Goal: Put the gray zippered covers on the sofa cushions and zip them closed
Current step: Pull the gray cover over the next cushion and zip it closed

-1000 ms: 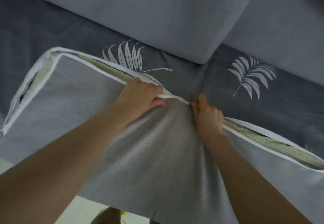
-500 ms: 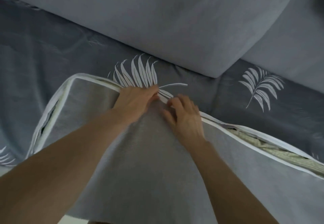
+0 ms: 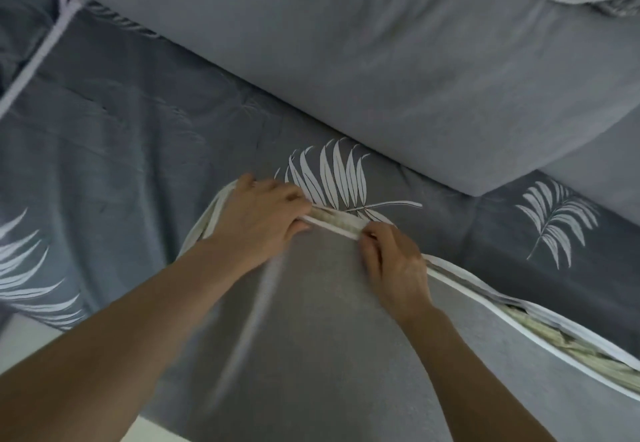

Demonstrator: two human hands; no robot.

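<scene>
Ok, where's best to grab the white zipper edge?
Probably the near strip of the white zipper edge between the left hand and right hand, pinched from the side of the gray cover: it stands taut and raised there, with the cushion exposed behind it.

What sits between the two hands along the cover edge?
Head view: between left hand and right hand, open white zipper edging with yellowish cushion showing.

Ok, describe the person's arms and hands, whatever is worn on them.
Both are bare: the left arm and right arm show no sleeve to the picture's edge. The left hand and right hand wear no gloves, ring, watch or bracelet that shows.
</scene>
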